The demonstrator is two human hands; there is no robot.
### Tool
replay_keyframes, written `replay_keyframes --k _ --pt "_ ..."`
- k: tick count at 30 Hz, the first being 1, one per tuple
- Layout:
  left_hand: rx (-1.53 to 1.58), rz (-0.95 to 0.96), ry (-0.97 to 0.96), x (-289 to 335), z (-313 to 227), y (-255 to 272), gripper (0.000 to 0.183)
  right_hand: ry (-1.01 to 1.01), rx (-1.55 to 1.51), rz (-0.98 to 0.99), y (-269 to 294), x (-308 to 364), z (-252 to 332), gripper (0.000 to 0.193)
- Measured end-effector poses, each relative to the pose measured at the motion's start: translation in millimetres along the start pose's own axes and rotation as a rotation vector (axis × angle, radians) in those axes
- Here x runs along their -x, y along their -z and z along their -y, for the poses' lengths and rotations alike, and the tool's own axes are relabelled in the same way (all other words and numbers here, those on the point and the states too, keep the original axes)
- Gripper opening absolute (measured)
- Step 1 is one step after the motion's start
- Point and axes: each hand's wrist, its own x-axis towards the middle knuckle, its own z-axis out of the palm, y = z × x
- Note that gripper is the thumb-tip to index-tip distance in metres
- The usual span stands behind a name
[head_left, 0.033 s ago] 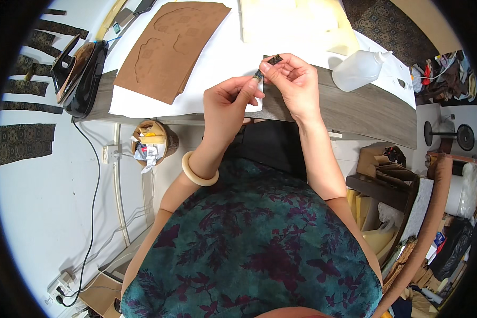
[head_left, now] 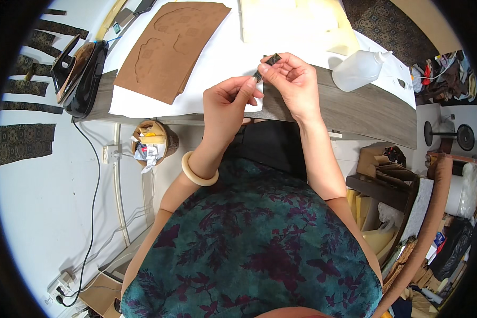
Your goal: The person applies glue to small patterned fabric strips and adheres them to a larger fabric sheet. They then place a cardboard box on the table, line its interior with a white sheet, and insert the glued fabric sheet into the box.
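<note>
Both my hands are raised over the front edge of a grey wooden table. Between them is a small, narrow strip of dark patterned fabric. My right hand pinches its upper end with thumb and fingers. My left hand pinches its lower end, and a cream bangle sits on that wrist. The strip runs slantwise and is partly hidden by my fingertips.
A brown cut-out sheet lies on the white table cover, with cream sheets behind it. There is a black iron at the left end and a clear squeeze bottle at the right. A small bin and dark fabric strips are below left.
</note>
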Motion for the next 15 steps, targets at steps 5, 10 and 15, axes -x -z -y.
replay_keyframes --k 5,10,15 --pt "-0.009 0.0 0.03 1 -1 -1 0.022 0.047 0.117 -0.024 -4 3 -2 0.012" --pt "0.028 0.021 0.081 0 -4 1 0.023 -0.079 0.022 -0.047 2 -1 0 0.012" --pt "0.144 0.023 0.151 -1 -1 5 0.02 -0.149 0.037 -0.001 10 -4 4 0.015"
